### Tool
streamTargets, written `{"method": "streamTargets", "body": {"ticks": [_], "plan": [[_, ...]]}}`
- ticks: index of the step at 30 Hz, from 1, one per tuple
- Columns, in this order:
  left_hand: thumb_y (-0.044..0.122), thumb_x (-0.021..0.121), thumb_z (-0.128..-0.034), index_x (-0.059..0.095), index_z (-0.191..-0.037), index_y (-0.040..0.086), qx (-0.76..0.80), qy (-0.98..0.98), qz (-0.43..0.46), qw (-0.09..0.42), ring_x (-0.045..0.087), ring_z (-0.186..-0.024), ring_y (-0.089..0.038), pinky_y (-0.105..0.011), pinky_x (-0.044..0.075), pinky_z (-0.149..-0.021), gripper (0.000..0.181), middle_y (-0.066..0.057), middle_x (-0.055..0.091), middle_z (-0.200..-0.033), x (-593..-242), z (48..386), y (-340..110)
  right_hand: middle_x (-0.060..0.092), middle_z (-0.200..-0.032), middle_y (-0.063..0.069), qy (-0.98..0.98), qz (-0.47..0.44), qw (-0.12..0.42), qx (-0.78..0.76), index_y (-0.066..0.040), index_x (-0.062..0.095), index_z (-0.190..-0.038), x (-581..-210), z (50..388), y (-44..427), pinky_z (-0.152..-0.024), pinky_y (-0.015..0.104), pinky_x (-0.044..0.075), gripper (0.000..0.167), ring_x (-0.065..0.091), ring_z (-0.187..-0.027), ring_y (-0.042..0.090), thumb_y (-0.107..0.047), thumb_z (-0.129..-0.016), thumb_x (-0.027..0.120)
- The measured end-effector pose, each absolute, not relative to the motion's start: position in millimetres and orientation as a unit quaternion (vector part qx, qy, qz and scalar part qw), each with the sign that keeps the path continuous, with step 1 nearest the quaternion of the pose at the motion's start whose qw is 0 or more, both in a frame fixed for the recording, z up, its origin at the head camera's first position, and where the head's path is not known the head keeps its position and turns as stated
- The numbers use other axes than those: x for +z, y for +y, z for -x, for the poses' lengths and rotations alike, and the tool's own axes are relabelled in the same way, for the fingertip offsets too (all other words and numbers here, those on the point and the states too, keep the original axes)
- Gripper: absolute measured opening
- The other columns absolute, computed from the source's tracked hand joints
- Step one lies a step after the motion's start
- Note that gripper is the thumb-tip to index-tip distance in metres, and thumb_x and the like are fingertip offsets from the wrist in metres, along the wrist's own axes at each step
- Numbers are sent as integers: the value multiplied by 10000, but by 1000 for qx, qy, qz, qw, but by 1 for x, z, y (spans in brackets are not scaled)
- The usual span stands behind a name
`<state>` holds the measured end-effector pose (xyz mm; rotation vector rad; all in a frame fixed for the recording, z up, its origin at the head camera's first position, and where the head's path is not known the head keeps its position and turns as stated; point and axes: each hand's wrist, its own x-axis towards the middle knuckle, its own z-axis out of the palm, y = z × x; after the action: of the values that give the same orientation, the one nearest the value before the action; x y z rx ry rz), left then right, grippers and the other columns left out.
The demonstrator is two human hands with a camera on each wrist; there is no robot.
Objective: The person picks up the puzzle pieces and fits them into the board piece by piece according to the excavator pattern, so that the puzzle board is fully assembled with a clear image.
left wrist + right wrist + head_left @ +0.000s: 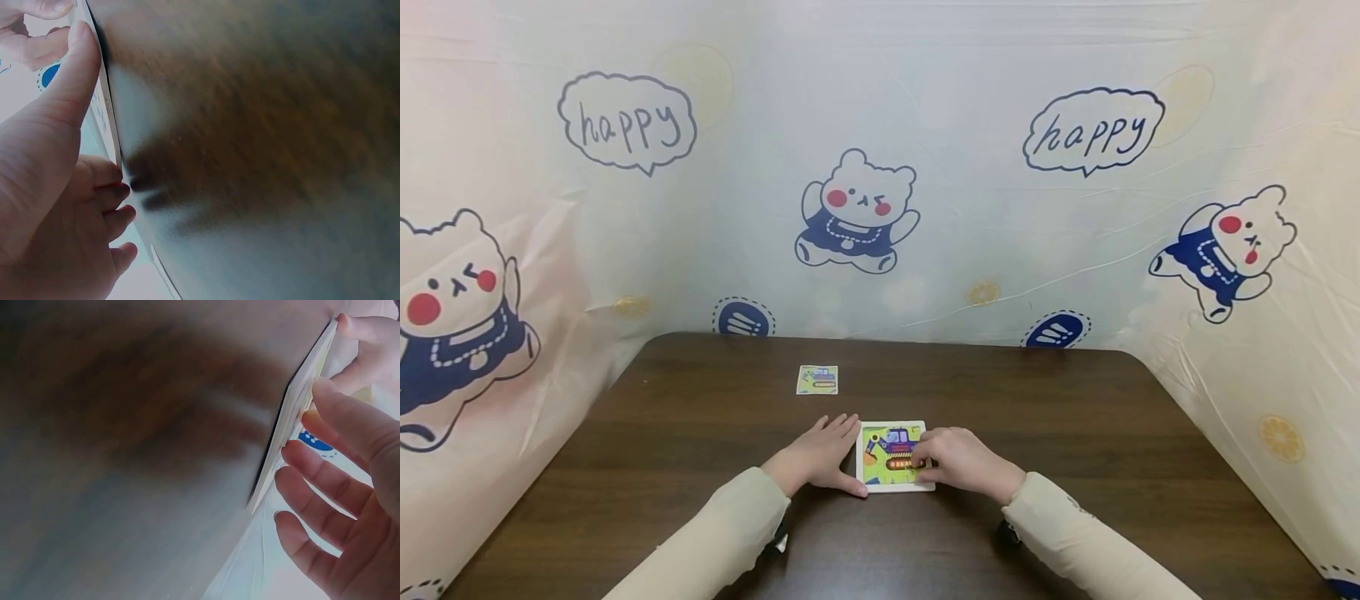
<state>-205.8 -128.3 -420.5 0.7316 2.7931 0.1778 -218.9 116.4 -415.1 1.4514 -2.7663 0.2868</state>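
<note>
A white-framed square board (891, 489) with an excavator picture, like a tray puzzle, lies flat on the table between both hands. My left hand (823, 454) rests at its left side, fingers spread and thumb at the lower left corner. Over the picture's right part, my right hand (962, 460) has bent fingers, with thumb and index fingertips low at the surface. In the right wrist view, the thumb and index of the right hand (350, 481) are close together above the board's edge (281, 437); whether they pinch a piece is hidden. The other fingers are loosely bent.
A small square card (817, 380) with a similar excavator picture lies farther back, left of the board. The dark wooden table (1037, 392) has rounded far corners. A pale printed cloth (970, 183) with bears hangs behind and beside it.
</note>
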Motion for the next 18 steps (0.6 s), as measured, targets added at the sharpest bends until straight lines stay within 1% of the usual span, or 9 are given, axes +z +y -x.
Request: {"method": "streamTargets", "body": {"ticks": [3,11,18], "plan": [[649,634,-710,286,-1419,-30,61,958,-251,125,203,-1350,-303,-464,147,-1074,1042,-159,244,-1475,-420,206,-129,624,-835,-87,-882,-462,-3,98,-157,729,-873,-415,218,115,-594,168,412,127,479,-662,39,-248,-785,742],[625,650,-718,280,-1411,-54,66,956,-258,120,211,-1343,-322,-476,156,-1068,1038,-180,251,-1466,-418,205,-129,603,-805,-101,-880,-463,-3,108,-147,740,-866,-416,216,111,-559,146,394,84,447,-639,15,-179,-788,742],[629,649,-715,265,-1421,-41,85,955,-251,131,187,-1352,-315,-473,147,-1071,1047,-169,228,-1477,-420,206,-130,608,-811,-105,-882,-458,-10,106,-150,736,-861,-415,215,110,-582,148,403,85,455,-652,18,-183,-784,746]]}}
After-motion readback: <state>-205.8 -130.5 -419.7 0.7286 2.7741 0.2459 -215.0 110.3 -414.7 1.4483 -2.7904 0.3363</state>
